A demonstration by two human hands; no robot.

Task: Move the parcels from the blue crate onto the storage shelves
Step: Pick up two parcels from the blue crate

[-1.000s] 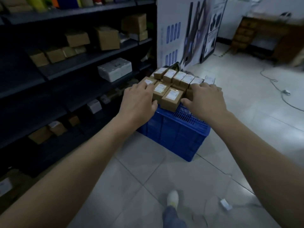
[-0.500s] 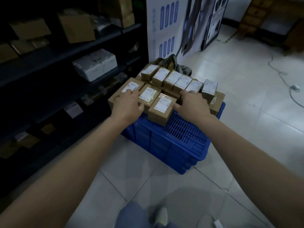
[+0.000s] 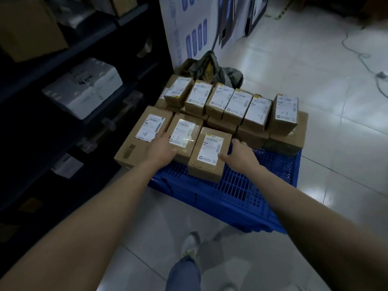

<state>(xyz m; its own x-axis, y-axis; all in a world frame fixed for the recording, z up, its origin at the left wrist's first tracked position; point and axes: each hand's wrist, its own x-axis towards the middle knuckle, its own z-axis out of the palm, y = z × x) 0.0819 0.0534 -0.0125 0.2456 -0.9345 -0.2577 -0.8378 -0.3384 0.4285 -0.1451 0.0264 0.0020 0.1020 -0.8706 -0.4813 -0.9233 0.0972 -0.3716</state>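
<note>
Since half a second ago our hands have slid along the stack. Our left hand (image 3: 161,147) now lies flat, fingers straight, across the seam between the left parcel (image 3: 142,139) and the middle parcel (image 3: 185,135). Our right hand (image 3: 241,152), loosely spread and gripping nothing, touches its thumb to the right side of the nearest parcel (image 3: 210,156). That parcel lies between our hands, long axis pointing away from us, white label up. Handwriting reads roughly "18" on the left parcel, "26" on the middle; the back-row parcels (image 3: 220,99) show "17". All sit atop the blue crate (image 3: 252,185) on the floor (image 3: 336,101), beside the storage shelves (image 3: 92,39).
</note>
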